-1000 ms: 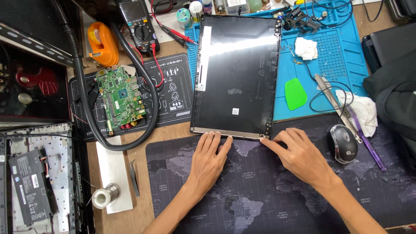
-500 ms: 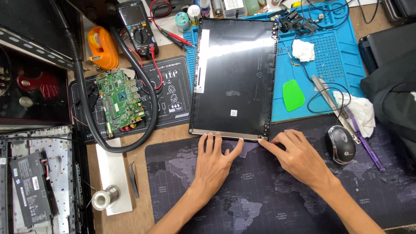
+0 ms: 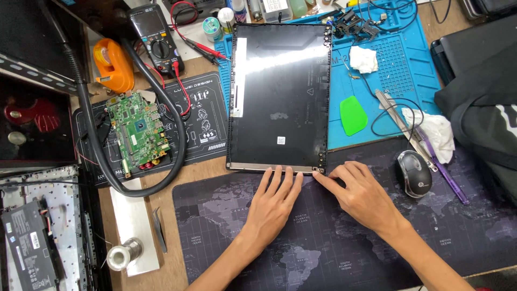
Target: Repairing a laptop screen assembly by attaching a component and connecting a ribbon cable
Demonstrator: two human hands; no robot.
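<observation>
Panel (image 3: 280, 97) (dark laptop screen, glossy face up) lies just beyond both sets of fingertips, its near edge across a dark map-print desk mat (image 3: 323, 242). Left hand (image 3: 272, 207) flat, fingers spread, tips touching near edge at mid-span. Right hand (image 3: 363, 196) loosely curled, index tip on near right corner; grips nothing. Open mat on the wrist side of both hands. Small white square label sits just beyond the left fingertips; white strip runs along the far left edge. Mouse (image 3: 413, 173) near, right of right fingers.
</observation>
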